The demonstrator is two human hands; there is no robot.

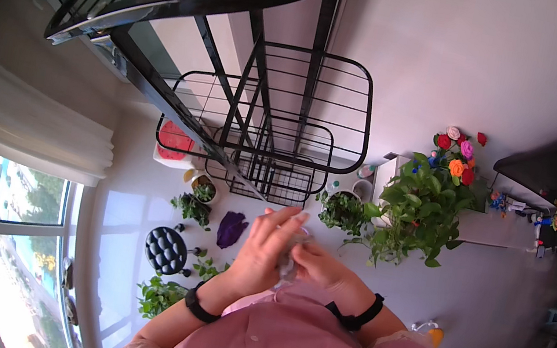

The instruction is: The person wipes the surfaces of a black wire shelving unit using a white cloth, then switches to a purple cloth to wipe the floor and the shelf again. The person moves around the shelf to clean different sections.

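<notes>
Both hands are raised close together in front of my chest. My left hand (269, 242) has its fingers bent over a small greyish, partly see-through item (290, 260), which looks like crumpled film or cloth; its exact kind is unclear. From the other side, my right hand (319, 262) grips the same item between thumb and fingers. Much of it is hidden by the fingers. Beyond the hands stands a tall black metal rack (291, 162) with several wire shelves. A purple cloth or bag (231, 230) lies on the floor to the left of my left hand.
A round black tufted stool (165, 250) stands at left, near potted plants (191, 209). Right of the rack are another potted plant (343, 210) and a large leafy plant (417, 210) with colourful flowers (459, 150). A red-topped white box (174, 144) sits behind the rack.
</notes>
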